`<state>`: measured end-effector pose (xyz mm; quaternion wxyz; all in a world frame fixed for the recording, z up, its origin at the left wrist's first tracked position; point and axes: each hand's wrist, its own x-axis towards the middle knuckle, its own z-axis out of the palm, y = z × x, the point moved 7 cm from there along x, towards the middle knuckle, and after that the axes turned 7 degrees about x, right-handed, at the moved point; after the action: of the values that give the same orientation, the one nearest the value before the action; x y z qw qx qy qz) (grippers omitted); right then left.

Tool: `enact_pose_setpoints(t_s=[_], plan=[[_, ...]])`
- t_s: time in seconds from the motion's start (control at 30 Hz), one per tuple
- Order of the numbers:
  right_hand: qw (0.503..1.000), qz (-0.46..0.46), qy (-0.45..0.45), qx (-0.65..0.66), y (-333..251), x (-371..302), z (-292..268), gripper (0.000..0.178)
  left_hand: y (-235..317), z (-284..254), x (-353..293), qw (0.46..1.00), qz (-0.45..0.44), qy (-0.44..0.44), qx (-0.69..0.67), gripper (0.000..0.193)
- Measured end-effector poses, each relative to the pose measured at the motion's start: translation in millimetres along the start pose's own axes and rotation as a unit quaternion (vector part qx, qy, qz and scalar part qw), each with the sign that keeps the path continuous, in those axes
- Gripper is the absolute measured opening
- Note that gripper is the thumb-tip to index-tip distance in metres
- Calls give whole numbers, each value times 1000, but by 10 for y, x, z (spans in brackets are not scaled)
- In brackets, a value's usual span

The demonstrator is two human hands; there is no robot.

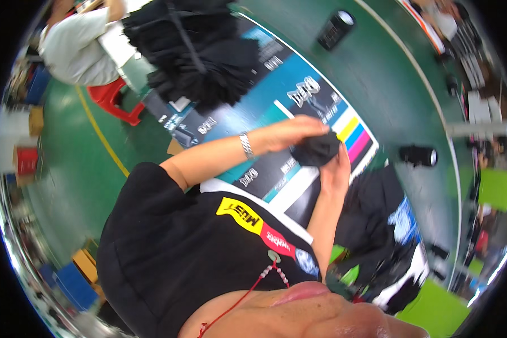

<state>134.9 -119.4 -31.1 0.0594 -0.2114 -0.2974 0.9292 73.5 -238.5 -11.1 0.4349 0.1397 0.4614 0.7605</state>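
Note:
A small bundle of black cloth (316, 150) is held between my two hands, over a table covered with a printed sheet. My left hand (296, 133), with a metal bracelet on its wrist, grips the bundle from the left and along its top, fingers reaching over it. On the right side my right hand (336, 169) closes on the same cloth, its fingertips near those of the left. What shape the cloth has been folded or bunched into cannot be made out. Farther off on the table lies a large heap of black cloth pieces (203, 56).
The printed sheet (248, 132) has blue, grey and coloured bars. More black garments (372, 208) lie to the right. Two black cylinders (336, 30) stand out against the green floor (388, 73). At far left, a person in a pale shirt (76, 50) sits near a red stool (115, 101).

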Motion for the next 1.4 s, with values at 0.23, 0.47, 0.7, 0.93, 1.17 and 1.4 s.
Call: enact_pose_setpoints(t_s=[0.23, 0.47, 0.7, 0.93, 1.17, 1.4], plan=[[998, -15, -40, -46, -81, -69, 75, 14, 240, 141, -61, 944, 167, 51, 280, 28], [971, -91, -110, -190, -154, -209, 290, 42, 193, 38, -41, 966, 138, 71, 209, 13], [868, -276, -65, -407, -365, -219, 329, 34, 30, -145, -5, 988, 24, 36, -146, 20], [947, -204, -66, -239, -298, -222, 253, 25, 166, 166, -77, 990, 7, -87, 110, 19], [915, -271, -15, -299, -348, -268, 282, 22, 76, 172, -50, 975, -8, -38, 217, 14], [680, -508, -1, -530, -526, -502, 607, 22, 121, 81, -72, 990, 46, 9, 134, 15]])
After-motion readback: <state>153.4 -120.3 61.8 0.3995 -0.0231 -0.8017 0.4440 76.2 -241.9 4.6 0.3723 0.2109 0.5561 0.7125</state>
